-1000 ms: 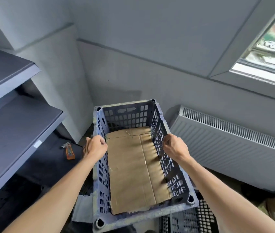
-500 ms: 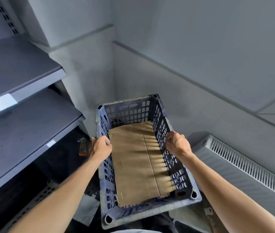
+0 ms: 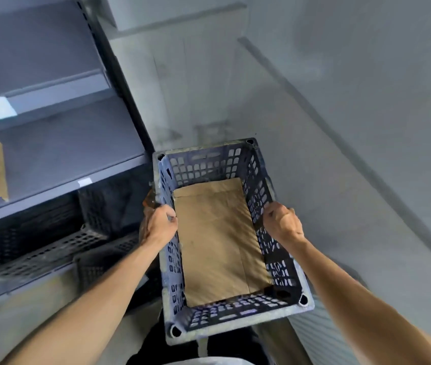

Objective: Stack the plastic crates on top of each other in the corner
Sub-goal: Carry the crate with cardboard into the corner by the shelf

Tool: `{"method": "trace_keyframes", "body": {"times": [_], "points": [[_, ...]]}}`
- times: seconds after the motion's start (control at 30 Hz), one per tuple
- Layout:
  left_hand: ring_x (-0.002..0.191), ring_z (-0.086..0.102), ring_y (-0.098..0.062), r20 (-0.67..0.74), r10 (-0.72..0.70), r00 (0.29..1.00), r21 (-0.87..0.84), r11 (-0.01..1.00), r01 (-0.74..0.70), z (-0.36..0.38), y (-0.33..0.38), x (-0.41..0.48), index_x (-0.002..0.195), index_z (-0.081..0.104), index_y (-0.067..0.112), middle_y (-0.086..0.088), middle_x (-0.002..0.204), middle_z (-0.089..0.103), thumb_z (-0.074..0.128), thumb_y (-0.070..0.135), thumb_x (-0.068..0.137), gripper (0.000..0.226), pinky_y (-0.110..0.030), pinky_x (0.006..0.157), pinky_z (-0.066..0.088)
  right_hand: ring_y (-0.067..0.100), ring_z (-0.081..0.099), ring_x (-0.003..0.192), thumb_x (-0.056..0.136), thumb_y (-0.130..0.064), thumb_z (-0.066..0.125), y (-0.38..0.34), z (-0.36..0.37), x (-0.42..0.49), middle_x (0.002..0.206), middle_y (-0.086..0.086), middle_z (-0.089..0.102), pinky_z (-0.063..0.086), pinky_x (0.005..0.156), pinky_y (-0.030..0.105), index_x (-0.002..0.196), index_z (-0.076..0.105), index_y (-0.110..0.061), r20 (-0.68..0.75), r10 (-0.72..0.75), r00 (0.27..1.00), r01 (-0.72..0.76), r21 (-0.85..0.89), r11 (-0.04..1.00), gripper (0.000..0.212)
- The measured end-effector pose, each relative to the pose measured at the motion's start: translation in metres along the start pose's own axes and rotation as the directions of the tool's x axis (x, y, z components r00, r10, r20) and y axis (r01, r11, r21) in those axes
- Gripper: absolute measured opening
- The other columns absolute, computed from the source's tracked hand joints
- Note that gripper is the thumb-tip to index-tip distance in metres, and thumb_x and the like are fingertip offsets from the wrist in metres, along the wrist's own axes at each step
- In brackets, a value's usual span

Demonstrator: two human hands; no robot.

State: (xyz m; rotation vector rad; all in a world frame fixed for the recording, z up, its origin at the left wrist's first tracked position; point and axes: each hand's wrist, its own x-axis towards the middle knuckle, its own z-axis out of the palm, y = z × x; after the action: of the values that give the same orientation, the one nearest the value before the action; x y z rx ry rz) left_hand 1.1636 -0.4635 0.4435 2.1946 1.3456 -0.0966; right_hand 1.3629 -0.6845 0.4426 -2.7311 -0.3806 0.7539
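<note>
Both hands have carried the crate (image 3: pixel 238 316) closer to the wall corner at 12 o'clock since the earlier frame. Left hand (image 3: pixel 160 223) grips its left rim and right hand (image 3: pixel 282 222) its right rim (fingers curled over each edge, hands well apart). Cardboard (image 3: pixel 217 241) lines the crate's floor. Dark perforated crates (image 3: pixel 51 243) lie under the shelf (image 3: pixel 58 164) at 9 o'clock.

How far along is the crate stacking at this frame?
Done: no finished stack shows. In hand: the left hand and right hand grip the long rims of the blue crate, lined with cardboard, held toward the wall corner. Left: setting it down; whatever lies beneath it is hidden. Dark crates by the shelf probably wait too.
</note>
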Motion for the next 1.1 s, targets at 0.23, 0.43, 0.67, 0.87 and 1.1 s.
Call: {"method": "trace_keyframes", "body": {"times": [0.23,0.43,0.67,0.87,1.1], "points": [[0.057,0.059,-0.020,0.016,-0.095,0.995,-0.021,0.995,0.096,0.045,-0.002,0.022,0.090,0.065,0.033,-0.004,0.104,0.048,0.062,0.025,0.091,0.008,-0.021,0.046,0.036,0.035,0.056,0.103,0.092,-0.025,0.041,0.007,0.012,0.054,0.113,0.012,0.062,0.051,0.089,0.039,0.114,0.066,-0.031,0.040,-0.016,0.999,0.015,0.030,0.999,0.034],[0.057,0.062,-0.014,0.057,-0.070,0.996,-0.103,0.992,0.076,0.112,-0.024,0.067,0.085,0.064,0.034,-0.004,0.103,0.060,0.065,0.023,0.086,0.011,-0.016,0.043,0.035,0.031,0.058,0.102,0.095,-0.021,0.045,0.022,0.053,0.105,0.102,0.010,0.065,0.053,0.085,0.041,0.106,0.065,-0.026,0.060,0.035,0.998,-0.037,0.029,0.999,0.023],[0.069,0.064,-0.014,0.115,-0.105,0.988,-0.147,0.982,0.122,0.205,-0.036,0.111,0.082,0.062,0.035,-0.007,0.111,0.059,0.065,0.024,0.080,0.012,-0.027,0.051,0.058,0.036,0.059,0.101,0.091,-0.017,0.048,0.050,0.110,0.172,0.105,0.015,0.062,0.055,0.086,0.044,0.101,0.066,-0.024,0.088,0.047,0.995,-0.046,-0.005,0.999,0.022],[0.073,0.064,-0.018,0.174,-0.088,0.981,-0.112,0.988,0.109,0.265,-0.060,0.135,0.080,0.056,0.036,-0.012,0.113,0.058,0.066,0.028,0.080,0.013,-0.027,0.060,0.060,0.038,0.052,0.108,0.095,-0.018,0.048,0.071,0.151,0.219,0.105,0.016,0.053,0.050,0.092,0.040,0.116,0.064,-0.017,0.112,0.006,0.994,0.003,-0.079,0.997,0.026],[0.109,0.052,-0.036,0.183,-0.063,0.981,-0.055,0.996,0.074,0.329,-0.082,0.164,0.088,0.061,0.017,-0.019,0.134,0.038,0.073,0.012,0.081,0.014,-0.036,0.092,0.055,0.034,0.057,0.103,0.093,-0.022,0.055,0.101,0.220,0.276,0.112,0.016,0.057,0.053,0.087,0.042,0.110,0.065,-0.021,0.141,-0.049,0.989,0.058,-0.062,0.996,0.020]]}}
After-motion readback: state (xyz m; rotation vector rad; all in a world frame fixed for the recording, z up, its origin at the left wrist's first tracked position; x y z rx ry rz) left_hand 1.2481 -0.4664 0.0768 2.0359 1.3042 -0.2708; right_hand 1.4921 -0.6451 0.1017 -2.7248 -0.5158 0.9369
